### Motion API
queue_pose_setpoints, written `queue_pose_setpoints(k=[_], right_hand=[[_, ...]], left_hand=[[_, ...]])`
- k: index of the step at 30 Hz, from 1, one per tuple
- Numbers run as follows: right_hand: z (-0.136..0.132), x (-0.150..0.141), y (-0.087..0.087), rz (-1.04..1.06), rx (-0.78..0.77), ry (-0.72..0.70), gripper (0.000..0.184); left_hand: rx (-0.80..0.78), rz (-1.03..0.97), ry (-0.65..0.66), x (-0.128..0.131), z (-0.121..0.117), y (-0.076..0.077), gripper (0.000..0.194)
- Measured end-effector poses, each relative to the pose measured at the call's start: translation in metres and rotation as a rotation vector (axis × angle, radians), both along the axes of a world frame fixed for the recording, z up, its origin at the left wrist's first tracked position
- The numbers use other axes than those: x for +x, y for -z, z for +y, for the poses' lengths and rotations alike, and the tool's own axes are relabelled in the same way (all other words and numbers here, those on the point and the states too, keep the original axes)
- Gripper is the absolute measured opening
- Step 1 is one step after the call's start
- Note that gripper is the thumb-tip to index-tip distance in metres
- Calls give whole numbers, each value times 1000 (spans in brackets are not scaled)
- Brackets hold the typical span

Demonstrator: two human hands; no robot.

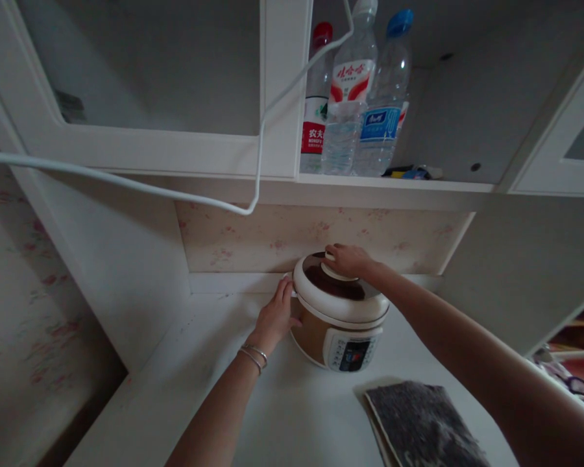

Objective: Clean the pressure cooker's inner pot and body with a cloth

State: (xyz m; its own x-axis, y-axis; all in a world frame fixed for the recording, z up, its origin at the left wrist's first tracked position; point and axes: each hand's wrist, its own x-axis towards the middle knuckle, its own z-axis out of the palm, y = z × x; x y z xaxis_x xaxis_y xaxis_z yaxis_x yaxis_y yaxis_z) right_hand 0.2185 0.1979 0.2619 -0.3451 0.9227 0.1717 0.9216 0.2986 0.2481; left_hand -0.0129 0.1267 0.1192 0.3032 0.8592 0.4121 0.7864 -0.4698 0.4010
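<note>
A cream and brown electric pressure cooker [314, 327] stands upright on the white counter, its control panel facing me. Its lid [370, 305] is seated on top. My right hand [348, 259] is closed around the handle in the middle of the lid. At the cooker's left side, my left hand [275, 314] grips near the side handle, with the thumb against the brown body. Two bracelets circle my left wrist. A folded dark grey cloth [425, 425] lies on the counter in front of the cooker, towards the right, under my right forearm.
Overhead, a shelf [448, 186] holds several plastic bottles [348, 130] and small items. A bent white bar or cord [175, 194] crosses the view below the cabinet door. Side panels [121, 253] flank the counter [214, 363], and floral wallpaper [272, 237] covers the wall behind.
</note>
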Motion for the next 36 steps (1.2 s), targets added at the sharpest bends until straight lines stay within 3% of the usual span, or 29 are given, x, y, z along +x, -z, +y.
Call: queue_pose_setpoints(k=[9, 15, 18, 22, 25, 27, 30, 34, 36], right_hand=[[4, 19, -4, -98, -6, -338, 42], [-6, 21, -8, -77, 87, -391, 49], [-26, 24, -10, -3, 183, -368, 56], [-86, 48, 7, 224, 373, -445, 37], [-152, 76, 44, 445, 292, -474, 23], [-197, 96, 80, 585, 121, -370, 24], [-250, 125, 147, 541, -181, -143, 35], [-283, 158, 233, 372, -321, 40, 74], [-285, 168, 265, 315, -250, 70, 79]], left_hand=[[-63, 27, -3, -1, 0, -6, 105], [-51, 23, -13, -1, 0, -3, 106], [-38, -1, 5, -1, 1, 0, 104], [-20, -18, 23, -2, 3, 3, 100], [-2, 1, 15, -2, 4, 5, 100], [11, 12, 8, -1, 4, 5, 99], [34, 28, 2, -1, 4, 6, 99], [58, 43, -2, 0, 4, 7, 99], [59, 46, -4, 0, 4, 6, 99]])
